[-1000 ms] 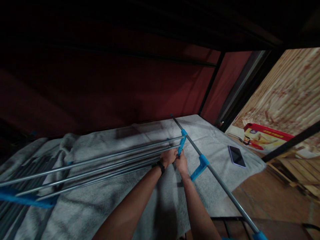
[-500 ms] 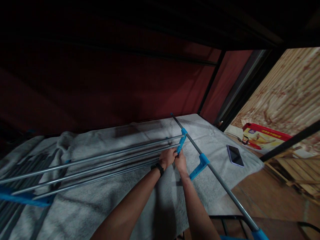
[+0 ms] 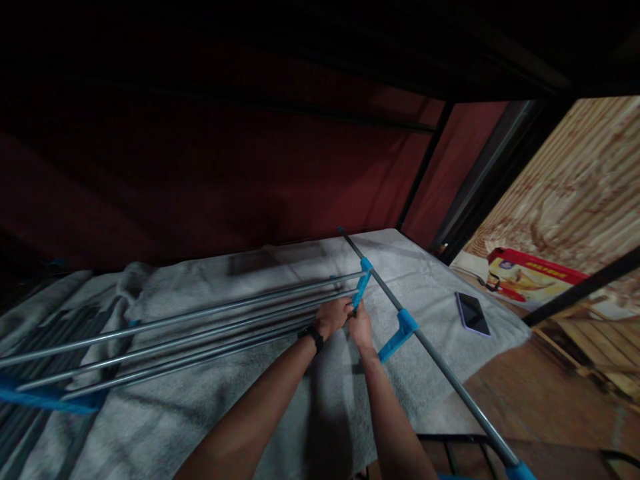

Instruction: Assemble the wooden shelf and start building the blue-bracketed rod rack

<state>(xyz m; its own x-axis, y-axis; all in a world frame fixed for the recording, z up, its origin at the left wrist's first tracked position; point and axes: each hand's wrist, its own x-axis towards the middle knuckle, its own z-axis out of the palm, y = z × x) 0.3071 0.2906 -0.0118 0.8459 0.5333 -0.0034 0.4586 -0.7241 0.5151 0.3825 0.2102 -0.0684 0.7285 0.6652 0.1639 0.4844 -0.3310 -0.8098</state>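
My left hand [image 3: 332,317], with a dark watch at its wrist, is closed around the right end of the lowest metal tube [image 3: 210,358]. My right hand [image 3: 360,327] is closed on the lower end of a blue plastic bracket [image 3: 361,288], right beside the left. The tube's tip is hidden between my fingers. Two more tubes run above it to the same bracket. That bracket sits on a long grey pole [image 3: 387,290], which also carries a second blue bracket [image 3: 400,333]. At the far left the tubes reach a blue crosspiece [image 3: 50,395].
A grey blanket [image 3: 200,420] covers the surface beneath. Several dark tubes [image 3: 65,340] lie at the left. On the right are a phone [image 3: 473,313], a red and yellow box [image 3: 535,273] and a wooden pallet [image 3: 600,347] on the floor. A dark red wall [image 3: 250,180] stands behind.
The view has shifted very slightly. Both hands stay at the lower end of the bracket, with almost no visible movement.
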